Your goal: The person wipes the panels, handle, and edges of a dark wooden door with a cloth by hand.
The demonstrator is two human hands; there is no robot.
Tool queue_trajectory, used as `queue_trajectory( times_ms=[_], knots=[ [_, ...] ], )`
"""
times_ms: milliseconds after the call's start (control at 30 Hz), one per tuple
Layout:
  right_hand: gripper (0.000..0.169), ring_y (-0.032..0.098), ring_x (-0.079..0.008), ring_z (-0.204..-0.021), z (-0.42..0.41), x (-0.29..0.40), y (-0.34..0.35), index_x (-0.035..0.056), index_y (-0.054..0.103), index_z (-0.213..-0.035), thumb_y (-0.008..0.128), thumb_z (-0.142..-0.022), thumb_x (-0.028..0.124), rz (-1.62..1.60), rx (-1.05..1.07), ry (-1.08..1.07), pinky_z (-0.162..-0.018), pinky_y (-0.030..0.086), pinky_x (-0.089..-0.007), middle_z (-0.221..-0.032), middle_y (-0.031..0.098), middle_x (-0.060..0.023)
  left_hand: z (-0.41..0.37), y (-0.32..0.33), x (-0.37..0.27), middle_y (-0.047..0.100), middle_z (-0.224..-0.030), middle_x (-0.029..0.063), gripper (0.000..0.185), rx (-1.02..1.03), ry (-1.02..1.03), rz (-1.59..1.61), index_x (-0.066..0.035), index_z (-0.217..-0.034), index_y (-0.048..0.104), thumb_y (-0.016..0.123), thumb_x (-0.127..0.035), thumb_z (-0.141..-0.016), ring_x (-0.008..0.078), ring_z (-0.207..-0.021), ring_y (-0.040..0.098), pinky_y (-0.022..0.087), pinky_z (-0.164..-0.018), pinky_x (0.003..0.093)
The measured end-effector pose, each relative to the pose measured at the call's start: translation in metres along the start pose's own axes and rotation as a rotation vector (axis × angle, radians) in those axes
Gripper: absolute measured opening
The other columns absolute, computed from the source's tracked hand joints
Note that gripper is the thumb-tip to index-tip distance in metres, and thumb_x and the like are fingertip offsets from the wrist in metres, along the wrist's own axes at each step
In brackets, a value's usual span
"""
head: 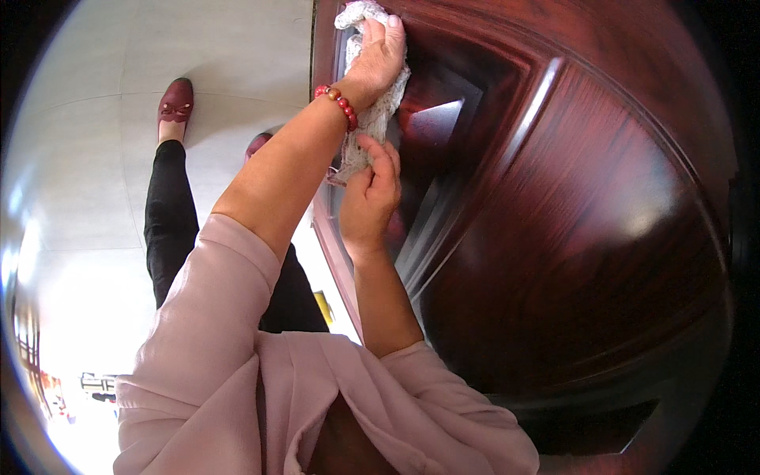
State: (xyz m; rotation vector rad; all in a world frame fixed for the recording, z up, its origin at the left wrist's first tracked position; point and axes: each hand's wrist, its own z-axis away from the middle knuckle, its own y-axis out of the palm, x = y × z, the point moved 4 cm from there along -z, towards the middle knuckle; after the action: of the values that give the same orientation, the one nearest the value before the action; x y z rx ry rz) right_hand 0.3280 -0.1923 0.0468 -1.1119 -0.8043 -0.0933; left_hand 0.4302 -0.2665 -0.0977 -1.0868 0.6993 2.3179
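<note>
My left hand [377, 62], with a red bead bracelet [341, 104] at its wrist, lies over a whitish knitted cloth [392, 98]. It presses the cloth against the glossy dark-red wooden door [439, 119], close to the door's edge. Lower down, my right hand [371, 205] has its fingers curled at the trailing end of the same cloth. Part of the cloth bunches beyond my left fingertips, and some is hidden under that palm. Behind the cloth runs the door's narrow edge strip [326, 59].
Pale floor tiles [77, 142] spread out on the left. My dark-red shoe [176, 100] stands there, the other partly hidden behind my left forearm. Raised mouldings [531, 113] frame the door's panels. Bright light washes out the lower left, and a small yellow thing [323, 306] shows beside my leg.
</note>
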Motion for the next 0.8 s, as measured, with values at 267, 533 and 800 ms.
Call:
queue_trajectory(
  times_ms=[267,533,800],
  knots=[
    [0.033,0.048,-0.0458,-0.108,0.077,0.012,-0.041,-0.0053,0.053,-0.110,0.043,-0.079,-0.005,0.039,-0.012,0.017,-0.096,0.035,-0.0498,-0.112,0.051,-0.0259,0.126,0.040,-0.084,0.024,-0.140,0.0290,0.056,0.042,0.542,-0.420,0.008,-0.126,0.037,0.042,-0.036,-0.091,0.0464,-0.133,0.015,0.012,-0.104,0.0602],
    [0.028,0.051,-0.0221,-0.106,0.163,-0.032,-0.040,-0.0052,0.051,-0.113,0.054,-0.086,-0.001,-0.179,0.180,0.215,-0.088,0.043,-0.0315,-0.111,0.050,-0.0126,0.221,0.042,-0.014,0.045,-0.115,0.0179,0.039,0.399,0.511,-0.589,0.001,-0.103,0.054,0.055,-0.033,-0.084,0.0420,-0.117,0.035,0.012,-0.103,0.0616],
    [0.029,0.053,-0.0392,-0.098,0.111,-0.024,-0.057,-0.0041,0.055,-0.105,0.045,-0.078,-0.005,0.147,0.093,0.017,-0.088,0.042,-0.0427,-0.104,0.052,-0.0233,0.151,0.041,-0.053,0.038,-0.127,0.0201,0.042,-0.034,0.528,-0.510,-0.005,-0.118,0.048,0.052,-0.032,-0.086,0.0452,-0.125,0.027,0.018,-0.098,0.0670]
  ],
)
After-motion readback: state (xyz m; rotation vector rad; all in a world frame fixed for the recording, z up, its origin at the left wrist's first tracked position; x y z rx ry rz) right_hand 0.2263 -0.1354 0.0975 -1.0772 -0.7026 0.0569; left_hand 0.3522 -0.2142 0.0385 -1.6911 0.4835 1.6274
